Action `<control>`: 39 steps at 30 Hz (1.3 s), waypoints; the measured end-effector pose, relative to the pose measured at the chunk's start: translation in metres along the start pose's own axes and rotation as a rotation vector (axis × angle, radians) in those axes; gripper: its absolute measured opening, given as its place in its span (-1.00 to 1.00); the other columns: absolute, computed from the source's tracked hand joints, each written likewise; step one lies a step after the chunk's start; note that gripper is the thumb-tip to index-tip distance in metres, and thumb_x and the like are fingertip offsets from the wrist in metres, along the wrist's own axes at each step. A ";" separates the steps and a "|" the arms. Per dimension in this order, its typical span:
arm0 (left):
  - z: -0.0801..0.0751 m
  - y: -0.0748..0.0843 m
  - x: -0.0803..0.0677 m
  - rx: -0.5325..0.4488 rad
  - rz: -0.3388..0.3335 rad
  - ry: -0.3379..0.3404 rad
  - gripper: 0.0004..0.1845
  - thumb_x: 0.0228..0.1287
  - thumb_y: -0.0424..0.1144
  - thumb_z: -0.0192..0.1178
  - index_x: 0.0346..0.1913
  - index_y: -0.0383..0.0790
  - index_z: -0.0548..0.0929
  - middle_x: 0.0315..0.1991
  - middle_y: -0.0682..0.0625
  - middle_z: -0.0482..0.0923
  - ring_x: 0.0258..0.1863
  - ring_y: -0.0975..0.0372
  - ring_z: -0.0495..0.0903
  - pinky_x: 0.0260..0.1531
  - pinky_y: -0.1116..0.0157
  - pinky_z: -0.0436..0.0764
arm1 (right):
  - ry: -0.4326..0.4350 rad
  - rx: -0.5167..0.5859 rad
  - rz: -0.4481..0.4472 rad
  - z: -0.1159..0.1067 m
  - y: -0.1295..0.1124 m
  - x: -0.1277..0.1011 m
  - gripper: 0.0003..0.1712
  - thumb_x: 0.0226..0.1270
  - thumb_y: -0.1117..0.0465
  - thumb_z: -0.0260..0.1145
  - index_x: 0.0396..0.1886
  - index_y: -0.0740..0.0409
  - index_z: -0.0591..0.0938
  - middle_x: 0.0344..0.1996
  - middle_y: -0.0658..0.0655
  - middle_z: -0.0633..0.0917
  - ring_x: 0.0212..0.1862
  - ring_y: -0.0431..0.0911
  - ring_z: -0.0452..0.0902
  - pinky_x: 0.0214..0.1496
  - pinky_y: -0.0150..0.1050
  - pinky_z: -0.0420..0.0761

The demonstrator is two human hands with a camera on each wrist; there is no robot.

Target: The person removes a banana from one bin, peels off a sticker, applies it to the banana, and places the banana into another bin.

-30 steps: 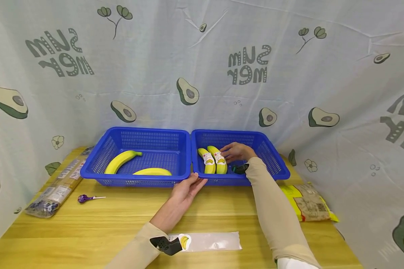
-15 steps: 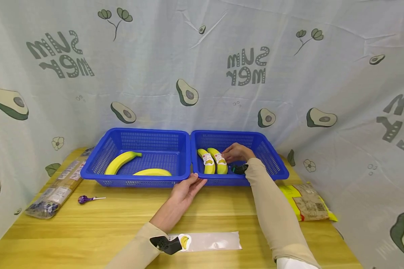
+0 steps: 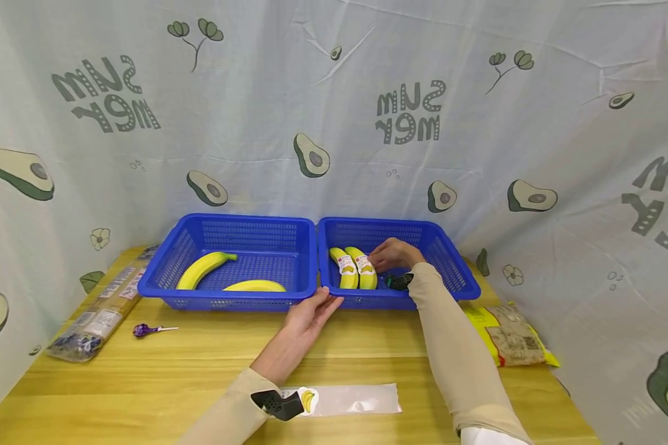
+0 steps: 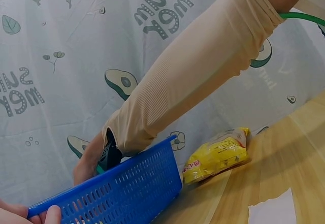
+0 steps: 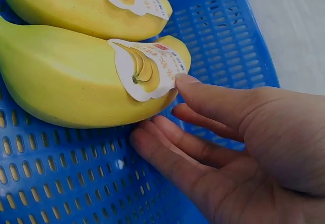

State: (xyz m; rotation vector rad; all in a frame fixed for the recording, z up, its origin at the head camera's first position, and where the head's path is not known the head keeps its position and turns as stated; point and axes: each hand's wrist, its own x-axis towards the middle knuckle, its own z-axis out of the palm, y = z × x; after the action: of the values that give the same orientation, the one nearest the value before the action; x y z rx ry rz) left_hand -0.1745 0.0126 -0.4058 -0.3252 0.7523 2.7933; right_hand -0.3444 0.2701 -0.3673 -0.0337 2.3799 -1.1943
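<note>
Two yellow bananas lie side by side in the right blue basket, each wearing a white label with a banana picture. My right hand reaches into that basket beside the right-hand banana. In the right wrist view, the thumb tip touches the edge of the label, while the other fingers extend loosely along the banana's lower side. My left hand grips the basket's front rim near where the two baskets meet. Its thumb is over the rim. A strip of label backing with a banana label lies on the table.
The left blue basket holds two unlabelled bananas. A purple-wrapped lollipop lies before it, and a long clear-wrapped package lies along the left side. To the right rests a yellow packet. A printed curtain hangs behind.
My right hand's fingers have drawn together and shifted slightly along the side of the right-hand labelled banana. My left hand stays on the basket rim. The head view has shifted slightly.
</note>
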 end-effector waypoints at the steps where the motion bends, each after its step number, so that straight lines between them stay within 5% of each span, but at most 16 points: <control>1: 0.000 0.001 0.000 0.000 0.003 -0.001 -0.78 0.57 -0.62 0.07 0.18 -0.56 0.52 -0.18 -0.16 0.62 -0.15 0.08 0.76 0.39 -0.03 0.57 | -0.004 0.000 -0.005 0.000 0.000 0.000 -0.54 0.69 0.38 0.19 0.42 0.58 0.49 0.30 0.51 0.62 0.14 0.14 0.75 0.39 0.10 0.66; 10: -0.004 0.008 -0.003 0.046 -0.010 -0.003 -0.80 0.57 -0.61 0.09 0.15 -0.54 0.55 -0.15 -0.23 0.60 -0.06 0.02 0.72 0.39 0.00 0.59 | -0.010 -0.009 -0.048 0.001 -0.010 -0.005 -0.50 0.68 0.37 0.22 0.45 0.59 0.46 0.28 0.52 0.64 0.24 0.27 0.70 0.41 0.16 0.63; 18: -0.011 0.015 -0.009 0.130 -0.060 -0.100 -0.85 0.56 -0.66 0.03 0.03 -0.51 0.56 -0.13 -0.23 0.65 0.02 0.01 0.74 0.36 0.07 0.64 | 0.033 -0.119 -0.114 -0.005 -0.023 -0.013 -0.36 0.66 0.24 0.30 0.54 0.50 0.38 0.45 0.54 0.49 0.41 0.38 0.52 0.46 0.19 0.58; 39: -0.038 0.044 -0.037 0.283 -0.082 -0.068 -0.50 0.59 -0.59 0.07 0.47 -0.64 0.27 -0.03 -0.22 0.76 0.06 0.01 0.78 0.33 0.06 0.65 | -0.002 -0.350 -0.393 0.003 -0.063 -0.053 -0.34 0.64 0.19 0.33 0.54 0.46 0.40 0.36 0.52 0.59 0.34 0.40 0.57 0.42 0.30 0.58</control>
State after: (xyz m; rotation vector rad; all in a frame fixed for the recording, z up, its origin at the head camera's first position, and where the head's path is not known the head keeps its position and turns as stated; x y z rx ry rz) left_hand -0.1461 -0.0501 -0.4078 -0.2032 1.0746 2.5627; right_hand -0.3079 0.2408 -0.2994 -0.6406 2.6275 -0.9137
